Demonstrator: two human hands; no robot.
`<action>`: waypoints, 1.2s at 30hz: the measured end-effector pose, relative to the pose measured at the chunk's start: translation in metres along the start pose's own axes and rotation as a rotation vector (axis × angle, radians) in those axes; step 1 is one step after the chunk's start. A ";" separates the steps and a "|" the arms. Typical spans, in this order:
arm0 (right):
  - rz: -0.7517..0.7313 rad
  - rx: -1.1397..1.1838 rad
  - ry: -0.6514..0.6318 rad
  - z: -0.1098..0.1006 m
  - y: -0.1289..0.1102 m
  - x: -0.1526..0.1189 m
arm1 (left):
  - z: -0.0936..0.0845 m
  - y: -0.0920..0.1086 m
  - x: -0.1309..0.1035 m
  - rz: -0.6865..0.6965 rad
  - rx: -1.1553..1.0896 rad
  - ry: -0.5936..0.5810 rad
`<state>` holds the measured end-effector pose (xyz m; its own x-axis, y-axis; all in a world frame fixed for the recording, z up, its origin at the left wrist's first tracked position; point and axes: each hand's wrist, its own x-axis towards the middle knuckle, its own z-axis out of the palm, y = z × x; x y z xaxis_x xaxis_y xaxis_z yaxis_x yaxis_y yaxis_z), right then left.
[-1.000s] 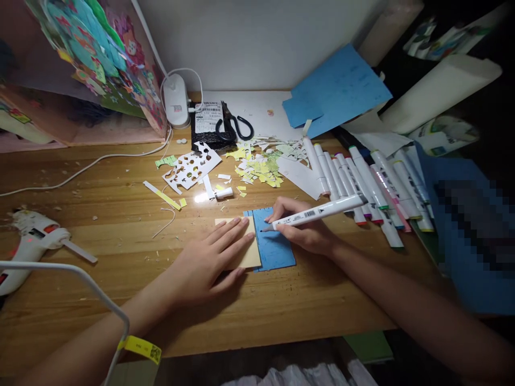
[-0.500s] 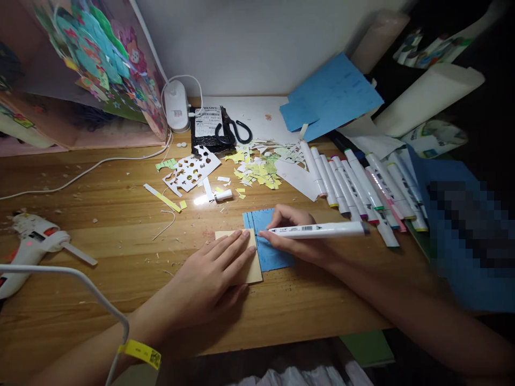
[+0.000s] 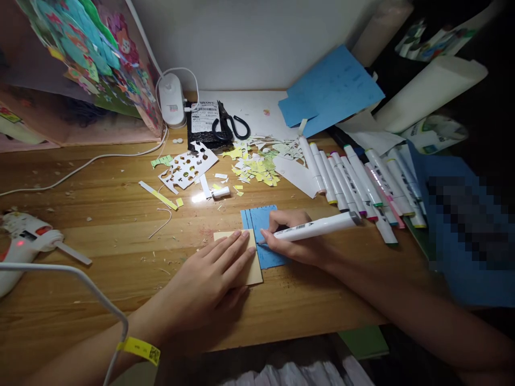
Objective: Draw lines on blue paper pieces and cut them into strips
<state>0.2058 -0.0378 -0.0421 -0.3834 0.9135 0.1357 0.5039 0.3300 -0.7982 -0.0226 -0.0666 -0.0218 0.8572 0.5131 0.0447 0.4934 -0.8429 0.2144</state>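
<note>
My left hand [image 3: 219,262] lies flat with fingers stretched over a cream-coloured card [image 3: 253,274], pressing it down on the table. The card's right edge overlaps a small blue sheet of paper [image 3: 267,257], which bears dark lines near its left side and short marks along its top. Pinched in my right hand [image 3: 292,236] is a white marker [image 3: 317,226], tilted with its grey end up to the right. Its tip touches the blue paper beside the card's edge. A white marker cap [image 3: 221,192] lies on the table beyond my left hand.
Several markers [image 3: 354,182] lie in a row at right, below blue sheets [image 3: 333,88]. Black-handled scissors [image 3: 231,128] rest on a black packet. Paper scraps [image 3: 257,166] are scattered in the middle. A glue gun [image 3: 30,241] lies at left; a white cable [image 3: 80,273] crosses in front.
My right hand has drawn the marker tip a little nearer to me along the card's edge, and the marker's back end is raised more. My left hand stays on the card.
</note>
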 end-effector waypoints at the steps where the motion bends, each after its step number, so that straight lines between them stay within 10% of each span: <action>1: -0.003 0.005 0.000 0.000 0.000 0.000 | 0.001 0.000 0.000 -0.001 -0.001 0.001; 36: -0.275 -0.078 -0.076 0.002 -0.005 -0.002 | 0.001 0.000 0.001 -0.034 -0.063 -0.025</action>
<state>0.2025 -0.0416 -0.0389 -0.5692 0.7680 0.2937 0.4302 0.5826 -0.6896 -0.0214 -0.0659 -0.0228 0.8438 0.5365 0.0118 0.5129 -0.8127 0.2764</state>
